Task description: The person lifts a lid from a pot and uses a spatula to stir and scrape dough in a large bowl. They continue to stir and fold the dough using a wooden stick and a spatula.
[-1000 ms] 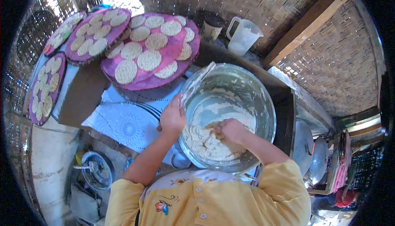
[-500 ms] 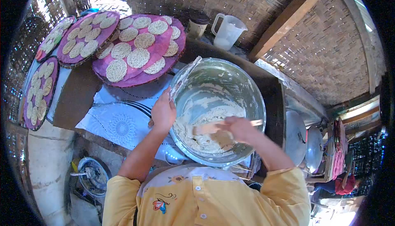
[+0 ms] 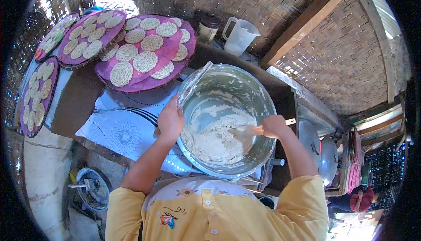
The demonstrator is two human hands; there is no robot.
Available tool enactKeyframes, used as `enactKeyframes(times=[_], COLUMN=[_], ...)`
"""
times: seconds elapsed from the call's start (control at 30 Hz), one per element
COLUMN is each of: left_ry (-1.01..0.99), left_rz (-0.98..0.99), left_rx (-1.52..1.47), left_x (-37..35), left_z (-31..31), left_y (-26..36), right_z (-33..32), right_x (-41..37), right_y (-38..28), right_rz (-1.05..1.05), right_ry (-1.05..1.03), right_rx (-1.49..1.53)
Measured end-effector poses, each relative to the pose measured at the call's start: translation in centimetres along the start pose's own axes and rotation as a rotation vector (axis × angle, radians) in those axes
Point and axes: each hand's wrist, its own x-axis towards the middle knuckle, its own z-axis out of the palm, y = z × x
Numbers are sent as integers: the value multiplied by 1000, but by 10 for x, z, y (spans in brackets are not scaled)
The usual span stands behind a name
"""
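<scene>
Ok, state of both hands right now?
Left hand: closed on a smeared stick beside the bowl.
Right hand: closed on a wooden paddle, blurred end in the bowl.

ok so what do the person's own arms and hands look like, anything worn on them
Both arms wear loose, plain yellow sleeves that end around the elbows, leaving the forearms bare. The left hand and right hand are bare too, with no gloves. No watch or bracelet shows on either wrist.

A clear pitcher (image 3: 241, 36) stands beside a lidded jar (image 3: 208, 28).
</scene>
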Motion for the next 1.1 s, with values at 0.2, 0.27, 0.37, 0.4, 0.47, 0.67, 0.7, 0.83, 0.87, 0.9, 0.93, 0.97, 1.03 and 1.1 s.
enactKeyframes(times=[0.2,0.27,0.37,0.4,0.47,0.67,0.7,0.83,0.87,0.9,0.93,0.97,1.03,1.1], left_ry=[20,-20,-20,-19,-11,-1,2,-24,-43,-42,-40,-38,-40,-38], left_rz=[7,-30,-40,-34,-25,-10,-7,-37,-51,-64,-74,-84,-84,-81], left_rx=[2,10,-21,-18,-9,-18,-27,-30,-27,-38,-49,-61,-55,-55], left_x=[-2,0,-1,-1,-1,0,0,0,0,0,0,1,1,1], left_z=[6,4,3,4,5,7,8,4,2,1,0,0,0,-1], left_y=[-7,-3,-3,-3,-5,-6,-7,-6,-3,-2,0,0,0,1], right_z=[53,67,74,76,81,97,86,84,96,100,102,102,95,89], right_x=[48,63,79,83,92,98,91,88,93,96,100,103,98,97], right_y=[-13,-15,-11,-9,-5,-21,-25,-38,-41,-47,-59,-70,-87,-97], right_rz=[139,133,102,81,34,-107,-89,-131,-162,-271,-379,-487,-478,-464], right_ry=[30,-1,-45,-70,-116,-133,-109,324,517,510,504,497,478,456], right_rx=[156,223,301,335,402,414,356,244,245,316,385,454,413,381])
